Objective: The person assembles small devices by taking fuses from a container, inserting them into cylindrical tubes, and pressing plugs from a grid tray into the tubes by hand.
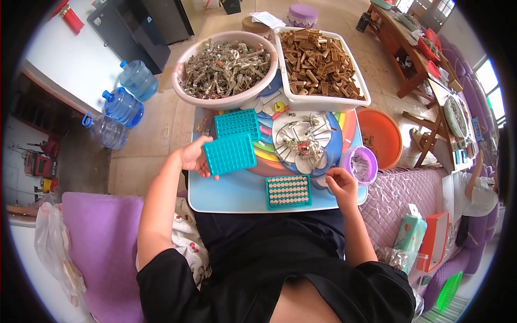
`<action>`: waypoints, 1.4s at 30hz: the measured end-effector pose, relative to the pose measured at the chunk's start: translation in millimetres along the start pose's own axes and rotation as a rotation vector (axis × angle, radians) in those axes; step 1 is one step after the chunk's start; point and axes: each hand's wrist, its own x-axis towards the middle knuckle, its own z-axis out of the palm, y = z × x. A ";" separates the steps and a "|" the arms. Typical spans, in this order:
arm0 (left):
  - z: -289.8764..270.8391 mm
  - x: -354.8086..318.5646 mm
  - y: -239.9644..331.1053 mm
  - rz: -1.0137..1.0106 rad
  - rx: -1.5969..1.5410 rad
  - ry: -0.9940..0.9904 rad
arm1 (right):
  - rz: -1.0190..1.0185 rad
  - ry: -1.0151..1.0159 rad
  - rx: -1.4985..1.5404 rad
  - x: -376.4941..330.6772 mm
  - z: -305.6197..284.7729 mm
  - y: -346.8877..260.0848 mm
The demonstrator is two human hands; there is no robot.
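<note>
My left hand [195,156] grips a teal plastic tray [230,154] by its left edge, thumb on top, holding it tilted over the table. Behind it lies a second teal tray [237,120] with a grid of holes, partly overlapped. Near the table's front edge rests a third teal tray [288,204], filled with rows of round whitish pieces. To the right of that tray hovers my right hand [344,188], its fingertips pinched together; whatever may be between them is too small to make out. Beyond it lies a loose pile of small metallic parts [304,141].
A pink basin [183,96] of silvery parts and a white bin [323,102] of brownish-gold pieces stand at the back of the printed table [226,196]. A purple bucket [371,171] and an orange basin [389,129] are at right. Another person [481,196] sits far right.
</note>
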 end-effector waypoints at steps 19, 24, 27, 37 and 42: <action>91.7 16.7 -42.0 0.665 1.386 0.936 | -0.021 0.023 -0.016 -1.0 -9.5 -4.7; 80.0 17.2 -31.8 0.690 1.492 0.851 | 0.006 0.040 0.012 -4.7 -13.3 -2.8; 84.1 17.6 -22.6 0.701 1.400 0.772 | -0.003 0.069 -0.004 -4.4 -17.7 -0.6; 74.7 33.5 14.1 0.729 1.628 0.957 | -0.028 0.080 -0.032 -5.7 -15.0 -1.2; 66.1 41.0 2.8 0.729 1.595 1.150 | -0.037 0.068 0.006 -9.1 -15.5 2.4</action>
